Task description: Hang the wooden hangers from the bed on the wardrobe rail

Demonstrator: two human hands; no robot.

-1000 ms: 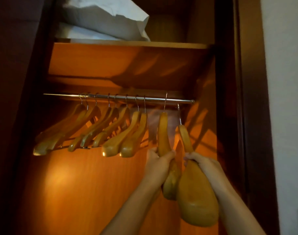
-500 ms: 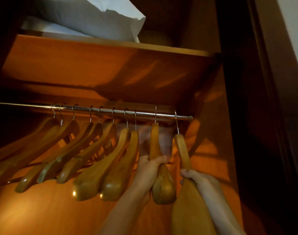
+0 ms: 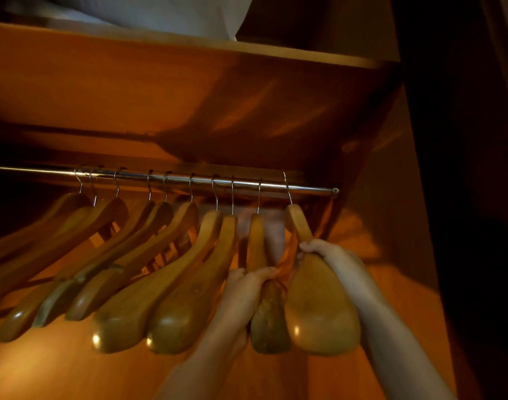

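Note:
A chrome wardrobe rail (image 3: pixel 310 187) runs across the wardrobe, with several wooden hangers (image 3: pixel 137 284) hooked on it and slanting down to the left. Two more hang at its right end. My left hand (image 3: pixel 244 290) is closed around the arm of the second hanger from the right (image 3: pixel 268 321). My right hand (image 3: pixel 330 259) grips the neck of the rightmost hanger (image 3: pixel 319 307), whose wire hook sits over the rail close to its end. Both held hangers point their broad ends toward me.
A wooden shelf (image 3: pixel 275 56) sits above the rail and carries a white pillow (image 3: pixel 174 15). The wardrobe's right side wall (image 3: pixel 391 197) stands just past the rail end. A dark door frame (image 3: pixel 463 168) lies further right. The orange back panel (image 3: pixel 59 368) glows below.
The view has moved closer and tilted up under the rail. Both hands have stayed on the two right-hand hangers, which now hang closer together near the row.

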